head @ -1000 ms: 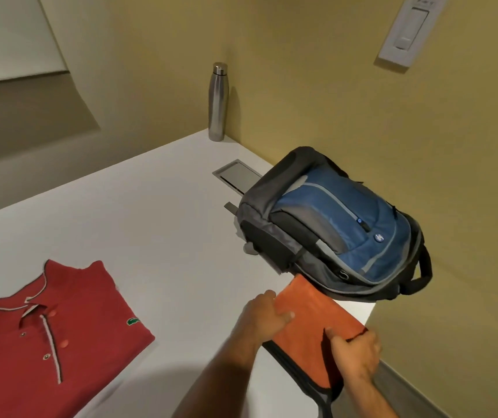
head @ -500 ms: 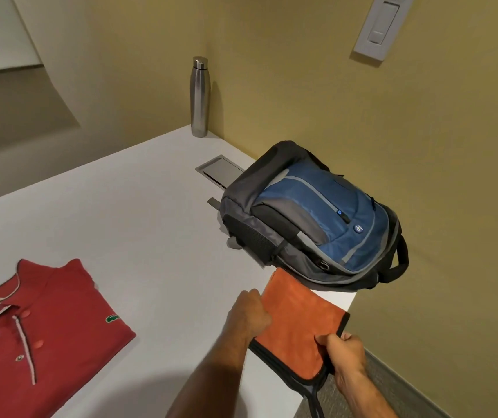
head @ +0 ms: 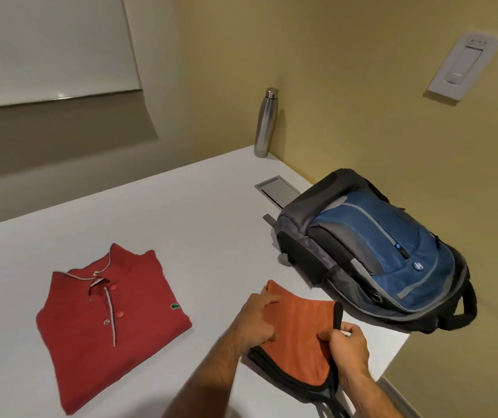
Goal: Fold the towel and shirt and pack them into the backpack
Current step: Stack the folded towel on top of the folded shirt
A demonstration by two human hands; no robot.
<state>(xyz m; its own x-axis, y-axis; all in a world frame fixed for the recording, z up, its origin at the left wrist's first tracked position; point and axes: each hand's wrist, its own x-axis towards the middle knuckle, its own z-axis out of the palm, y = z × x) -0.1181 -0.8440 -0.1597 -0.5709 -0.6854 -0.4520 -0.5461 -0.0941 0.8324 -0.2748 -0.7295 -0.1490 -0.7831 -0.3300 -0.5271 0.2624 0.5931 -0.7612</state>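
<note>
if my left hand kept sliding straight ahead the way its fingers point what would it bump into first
Probably the backpack. The left hand rests on the orange towel with fingers pointing up and right across it; past the towel's far edge lies a strip of bare table, then the backpack's lower side. Depth is uncertain.

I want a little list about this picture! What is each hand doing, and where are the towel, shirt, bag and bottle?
left hand: presses on the towel's left edge
right hand: pinches the towel's black-trimmed right edge
towel: orange, folded, near the table's front edge
shirt: red, folded, lying flat to the left, apart from the towel
backpack: blue and grey, lying on the table by the wall, just behind the towel
bottle: silver, upright in the far corner
table: white
packed yet: no, towel and shirt are both outside the backpack
</note>
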